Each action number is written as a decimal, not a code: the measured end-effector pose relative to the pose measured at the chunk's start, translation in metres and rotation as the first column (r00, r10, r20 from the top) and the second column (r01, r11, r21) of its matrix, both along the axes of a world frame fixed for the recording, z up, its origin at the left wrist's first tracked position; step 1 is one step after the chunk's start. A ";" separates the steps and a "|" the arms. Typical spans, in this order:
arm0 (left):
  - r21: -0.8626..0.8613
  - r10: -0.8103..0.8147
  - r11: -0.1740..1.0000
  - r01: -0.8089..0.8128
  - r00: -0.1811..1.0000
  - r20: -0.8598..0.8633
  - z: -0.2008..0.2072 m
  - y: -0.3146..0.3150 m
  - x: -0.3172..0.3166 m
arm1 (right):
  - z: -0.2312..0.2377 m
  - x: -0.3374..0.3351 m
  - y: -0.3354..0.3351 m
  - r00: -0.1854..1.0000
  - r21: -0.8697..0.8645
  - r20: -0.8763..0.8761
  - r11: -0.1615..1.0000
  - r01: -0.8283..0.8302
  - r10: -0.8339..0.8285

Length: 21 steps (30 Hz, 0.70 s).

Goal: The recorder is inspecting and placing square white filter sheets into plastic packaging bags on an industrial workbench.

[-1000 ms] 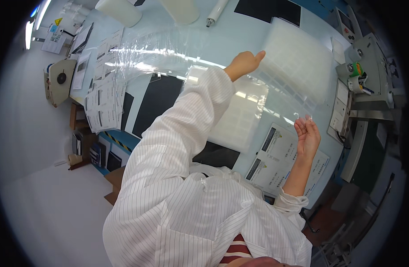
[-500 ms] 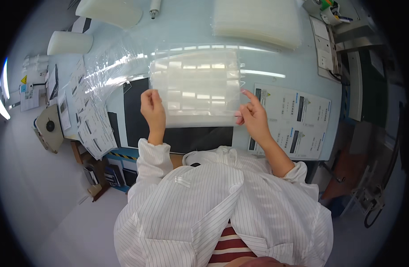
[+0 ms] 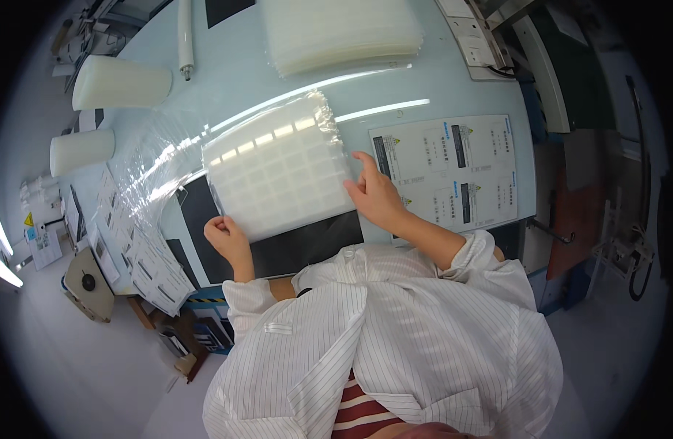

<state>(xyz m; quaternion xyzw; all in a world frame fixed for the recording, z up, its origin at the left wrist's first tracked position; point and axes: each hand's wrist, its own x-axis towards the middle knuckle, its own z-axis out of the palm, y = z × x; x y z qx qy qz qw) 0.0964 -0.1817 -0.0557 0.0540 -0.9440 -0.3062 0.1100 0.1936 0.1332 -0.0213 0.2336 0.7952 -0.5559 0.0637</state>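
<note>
Our left hand (image 3: 228, 238) pinches the clear film (image 3: 278, 168), our right hand (image 3: 380, 199) spreads thumb and forefinger opposite, black sheet (image 3: 307, 241) between both hands, printed paper (image 3: 440, 172) rightward.

Your left hand (image 3: 230, 245) sits in front of you on the left, the fingers (image 3: 216, 225) curled in and the thumb drawn close against them. Your left forearm (image 3: 279, 288) shows only in part. Your right forearm (image 3: 435, 238) slants forward and inward, bare for much of its length, in line with the wrist (image 3: 404, 219). Your right hand (image 3: 379, 196) reaches farther forward, its index finger extended and its thumb spread apart from it.
</note>
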 end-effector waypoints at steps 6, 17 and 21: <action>-0.029 -0.174 0.985 0.172 0.976 -0.129 0.040 0.063 -0.042 | -0.029 -0.104 0.150 0.744 -0.039 -0.416 0.828 0.559 -0.522; 0.119 -0.737 0.614 0.780 0.621 -0.267 0.077 0.269 -0.096 | -0.041 -0.159 0.246 0.730 0.029 -0.293 0.757 0.652 -0.618; -0.019 -0.795 0.525 0.851 0.482 -0.369 0.078 0.307 -0.100 | -0.004 -0.139 0.223 0.817 -0.356 -0.129 0.795 0.491 -0.562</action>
